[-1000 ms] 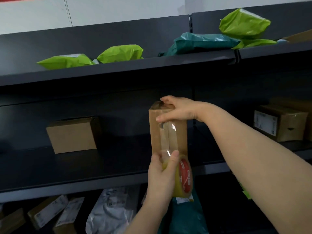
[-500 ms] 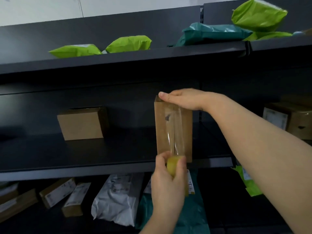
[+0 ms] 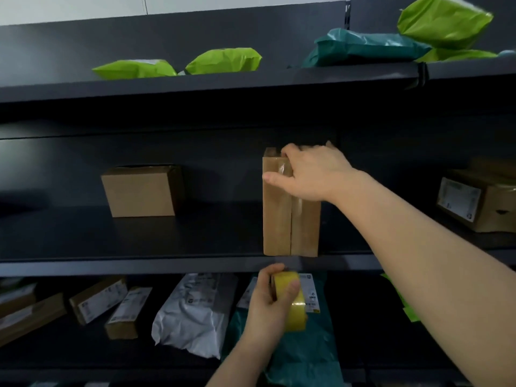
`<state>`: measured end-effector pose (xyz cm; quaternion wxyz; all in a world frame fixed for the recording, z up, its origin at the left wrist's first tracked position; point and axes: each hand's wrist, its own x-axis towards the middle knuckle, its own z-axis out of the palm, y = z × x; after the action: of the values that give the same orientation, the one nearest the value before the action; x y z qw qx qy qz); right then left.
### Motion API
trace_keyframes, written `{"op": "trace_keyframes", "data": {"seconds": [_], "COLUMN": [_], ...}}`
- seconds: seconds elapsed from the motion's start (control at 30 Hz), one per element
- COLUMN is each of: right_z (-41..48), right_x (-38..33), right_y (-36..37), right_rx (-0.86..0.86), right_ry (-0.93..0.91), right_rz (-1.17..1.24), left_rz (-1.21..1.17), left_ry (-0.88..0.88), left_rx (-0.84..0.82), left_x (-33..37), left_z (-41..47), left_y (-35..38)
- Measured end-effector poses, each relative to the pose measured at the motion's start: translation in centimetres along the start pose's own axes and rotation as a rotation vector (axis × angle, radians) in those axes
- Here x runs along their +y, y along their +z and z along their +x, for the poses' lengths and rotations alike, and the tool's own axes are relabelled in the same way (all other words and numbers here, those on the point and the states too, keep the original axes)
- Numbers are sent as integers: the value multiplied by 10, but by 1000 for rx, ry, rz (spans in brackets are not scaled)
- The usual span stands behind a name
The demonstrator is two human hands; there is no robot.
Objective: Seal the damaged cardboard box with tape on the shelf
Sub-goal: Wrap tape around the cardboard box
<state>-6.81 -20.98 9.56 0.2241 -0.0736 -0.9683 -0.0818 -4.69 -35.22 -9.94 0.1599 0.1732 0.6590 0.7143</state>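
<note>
A tall brown cardboard box stands upright at the front edge of the middle shelf. Clear tape runs down its front seam. My right hand grips the top of the box, thumb across the front face and fingers over the upper edge. Below the shelf lip, my left hand holds a yellowish roll of tape, fingers curled round it. No tape strip between roll and box is plain to see.
A second brown box sits further left on the same shelf, and a labelled box at the far right. Green and teal mailer bags lie on the top shelf. Small boxes, a white mailer and a teal bag fill the lower shelf.
My left hand has dropped with the tape roll from the box's lower front to below the shelf edge. My right hand has shifted from resting flat on top to gripping the box's upper front.
</note>
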Motion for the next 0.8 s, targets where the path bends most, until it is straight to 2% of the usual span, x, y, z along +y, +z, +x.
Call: {"op": "trace_keyframes", "data": {"seconds": [0.17,0.23,0.4,0.5,0.67,0.8], "right_z": [-7,-4,-7,0,-9,-8], "right_x": [0,3,5,1,0,-1], "right_y": [9,10,19,19,20,18], "right_rx": [31,41,215,233,303,303], "right_ry": [3,-16,-50,-32,-44,-27], "right_rz": [207,176,55,28,-24,-3], "left_rz": [44,60,-14,-103,-70,-35], "left_ry": [-70,-97,-81,-74,-41,-22], "left_rx": [61,75,59,85,80,169], "left_x": [7,3,-11,-9,-11,-18], "left_z": [10,10,5,9,7,9], "left_y": [2,3,6,8,9,9]}}
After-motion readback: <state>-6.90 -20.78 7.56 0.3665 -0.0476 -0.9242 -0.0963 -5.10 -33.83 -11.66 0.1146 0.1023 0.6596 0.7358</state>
